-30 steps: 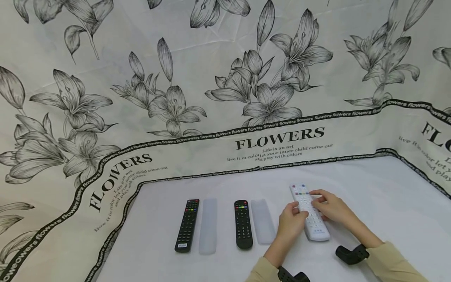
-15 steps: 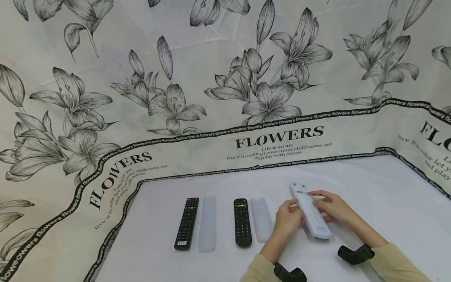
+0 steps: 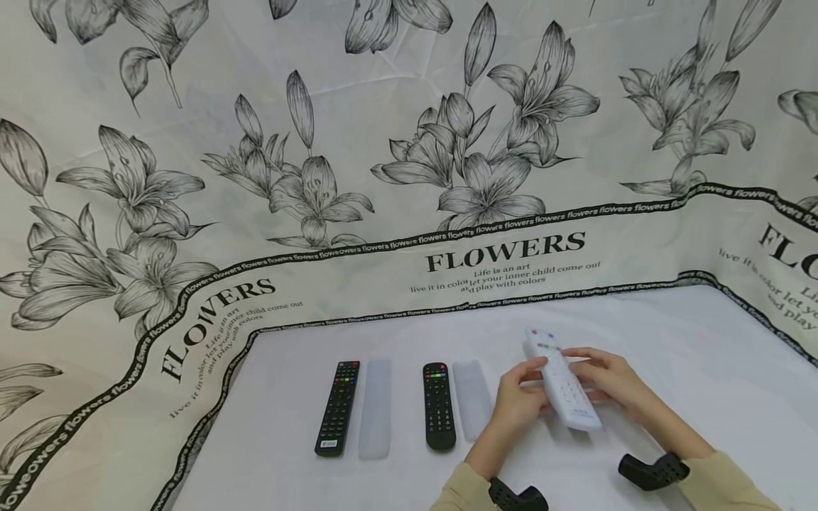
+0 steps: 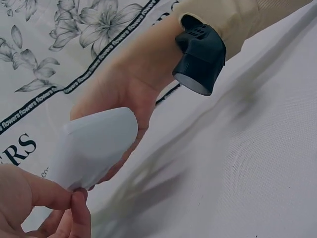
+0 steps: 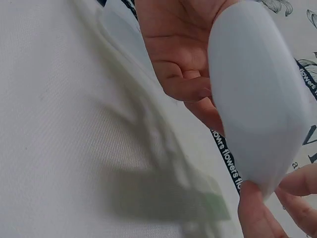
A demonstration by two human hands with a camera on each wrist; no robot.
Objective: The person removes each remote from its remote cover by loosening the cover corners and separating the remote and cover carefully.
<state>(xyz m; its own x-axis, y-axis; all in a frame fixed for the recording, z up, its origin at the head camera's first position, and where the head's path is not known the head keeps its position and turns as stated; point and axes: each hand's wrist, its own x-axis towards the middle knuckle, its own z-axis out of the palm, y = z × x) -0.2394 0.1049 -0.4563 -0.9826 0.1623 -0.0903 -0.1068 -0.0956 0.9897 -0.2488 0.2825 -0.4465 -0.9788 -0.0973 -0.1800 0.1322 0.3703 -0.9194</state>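
Both hands hold a white remote control (image 3: 569, 389) with coloured buttons at its far end, at the right of the head view. It is raised off the table, its near end toward the person, and the smooth underside of the remote (image 5: 257, 94) shows in the right wrist view. My left hand (image 3: 519, 397) grips the left edge with thumb and fingers. In the left wrist view, left fingertips (image 4: 77, 198) pinch the edge of the remote (image 4: 99, 144). My right hand (image 3: 613, 380) holds the opposite edge, thumb and fingers spread along it.
Two black remotes lie to the left: a long one (image 3: 337, 408) and a rounded one (image 3: 439, 408). Beside them lie two translucent sleeves, one (image 3: 375, 408) upright in view, another (image 3: 471, 397) near the left forearm. A flower-printed cloth (image 3: 358, 277) hangs behind the white table (image 3: 275, 454).
The white remote has been tilted and lifted from the table. The left hand's thumb has moved from its face to its edge, and fingers of both hands have slid underneath.
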